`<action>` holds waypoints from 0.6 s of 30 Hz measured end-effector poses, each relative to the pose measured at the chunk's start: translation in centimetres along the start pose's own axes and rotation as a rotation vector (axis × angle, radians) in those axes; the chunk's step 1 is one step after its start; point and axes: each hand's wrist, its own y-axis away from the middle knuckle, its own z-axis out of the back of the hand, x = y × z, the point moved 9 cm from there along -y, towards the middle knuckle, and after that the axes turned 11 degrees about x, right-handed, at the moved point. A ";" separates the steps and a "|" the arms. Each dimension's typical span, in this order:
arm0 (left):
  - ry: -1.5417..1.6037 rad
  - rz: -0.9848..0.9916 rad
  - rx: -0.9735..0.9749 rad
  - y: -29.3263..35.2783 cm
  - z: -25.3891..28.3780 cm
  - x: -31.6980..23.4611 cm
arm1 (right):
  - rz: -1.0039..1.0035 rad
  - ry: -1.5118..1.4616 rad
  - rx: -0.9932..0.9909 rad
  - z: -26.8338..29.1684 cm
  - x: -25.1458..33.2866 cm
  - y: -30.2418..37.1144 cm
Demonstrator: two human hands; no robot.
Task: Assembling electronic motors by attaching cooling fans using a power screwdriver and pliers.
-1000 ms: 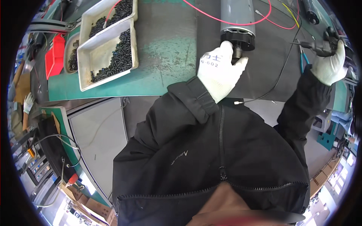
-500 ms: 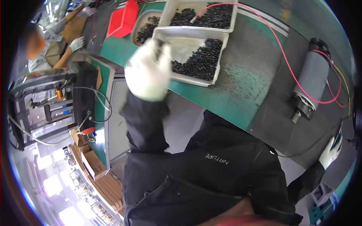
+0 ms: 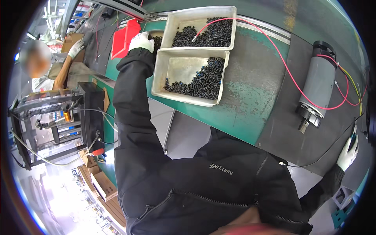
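Observation:
My left hand (image 3: 141,42), in a white glove, reaches far forward to the small oval tray (image 3: 158,33) of black parts. Its fingers are bent down and mostly hidden, so what they hold does not show. Right beside it is a red plastic bin (image 3: 124,38). At the far right, my gloved right hand (image 3: 347,153) is closed around a slim tool with a dark grip (image 3: 353,141); its kind is unclear. Nearest my body on the bench sits a white tray (image 3: 159,74) with small black cylindrical parts (image 3: 203,83) heaped toward its right side.
Behind it, another white tray (image 3: 170,24) holds more black parts. A pink-red wire (image 3: 280,53) runs from there to a grey cylindrical motor (image 3: 319,84). At left, a co-worker's gloved hand (image 3: 76,48) is near cardboard, beyond a black-framed machine (image 3: 88,117).
My left hand has moved forward and left, from over the near white tray to the small oval tray. My right hand stays around the tool. The view has shifted slightly.

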 end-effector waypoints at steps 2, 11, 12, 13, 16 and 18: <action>-0.018 -0.033 -0.073 0.3 0.5 0.2 | -0.004 0.003 -0.005 0.2 0.1 0.1; 1.429 -0.243 -0.009 11.0 6.3 -5.7 | -0.261 -1.148 -0.156 7.6 6.4 5.7; 1.189 -0.414 -0.077 14.8 8.5 -10.0 | -0.188 -1.298 -0.094 8.1 8.6 5.9; 0.948 -0.580 -0.161 18.6 10.4 -15.1 | -0.020 -1.105 -0.089 9.7 11.4 5.9; 1.606 -0.635 0.364 23.2 8.0 -27.2 | 0.503 -0.818 -0.010 15.4 26.3 3.7; 1.912 -0.691 0.714 24.7 7.7 -31.4 | 0.804 -0.583 -0.027 19.5 29.9 3.1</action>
